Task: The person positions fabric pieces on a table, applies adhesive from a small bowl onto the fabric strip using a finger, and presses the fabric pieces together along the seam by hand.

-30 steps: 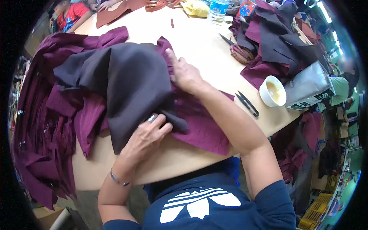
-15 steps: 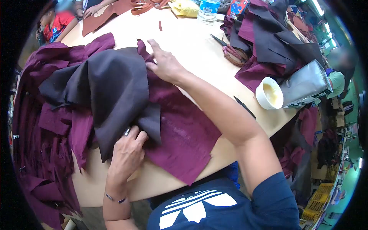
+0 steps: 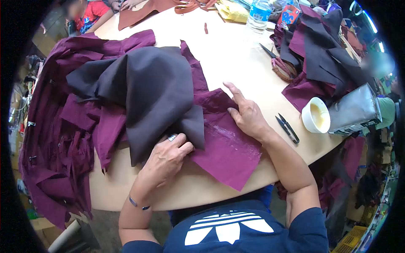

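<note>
A dark grey-brown sheet, cloth or thin leather, lies rumpled over maroon cloth. My left hand, with a ring and a bracelet, is closed on the sheet's near edge; its fingertips are partly hidden under the fold. From beneath the sheet a maroon cloth piece spreads to the right, with whitish smears across it and its upper part creased. At that piece's right edge rests my right hand, index finger and thumb stretched apart. Thread snips lie to the right of this hand.
A white bowl of cream-coloured paste stands beside a metal tin. Scissors with wrapped handles lie near a dark and maroon pile. More maroon cloth drapes over the left side. Behind are a water bottle and a person's red sleeve.
My right hand has come from the maroon piece's far edge toward me, and the piece's upper part is now creased or folded over. My left hand keeps its hold. The whole view has shifted.
</note>
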Demonstrator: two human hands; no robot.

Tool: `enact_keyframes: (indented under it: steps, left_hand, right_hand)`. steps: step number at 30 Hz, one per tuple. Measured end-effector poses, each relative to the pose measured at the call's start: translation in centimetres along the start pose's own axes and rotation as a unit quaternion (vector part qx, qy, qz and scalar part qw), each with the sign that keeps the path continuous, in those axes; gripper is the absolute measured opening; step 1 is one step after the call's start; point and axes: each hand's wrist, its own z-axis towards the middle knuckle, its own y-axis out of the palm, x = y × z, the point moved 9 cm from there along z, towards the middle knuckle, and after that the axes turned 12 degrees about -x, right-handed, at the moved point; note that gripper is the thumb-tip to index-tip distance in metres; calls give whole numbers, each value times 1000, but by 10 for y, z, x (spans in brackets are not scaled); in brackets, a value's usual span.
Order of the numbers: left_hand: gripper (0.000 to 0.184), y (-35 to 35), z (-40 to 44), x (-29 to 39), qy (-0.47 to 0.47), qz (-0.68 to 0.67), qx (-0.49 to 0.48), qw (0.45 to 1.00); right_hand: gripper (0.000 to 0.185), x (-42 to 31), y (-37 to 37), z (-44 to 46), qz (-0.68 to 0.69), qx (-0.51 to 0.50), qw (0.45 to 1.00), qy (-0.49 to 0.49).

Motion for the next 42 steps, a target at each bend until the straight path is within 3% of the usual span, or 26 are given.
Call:
enact_keyframes:
  steps: [4, 10, 19, 42]
  left_hand:
    - [12, -2, -4, -5, -9, -23, -22, 999]
    - [22, 3, -3, -19, -40, -166, -81, 982]
    - [38, 5, -1, -19, -34, -206, -86, 974]
    - [18, 8, -2, -19, -41, -154, -67, 985]
  right_hand:
    - [63, 5, 0, -9, 13, 12, 1000, 15]
    - [60, 6, -3, -15, 5, 39, 999, -23]
    - [56, 6, -4, -17, 5, 58, 997, -44]
    - [50, 9, -3, -15, 18, 51, 998, -42]
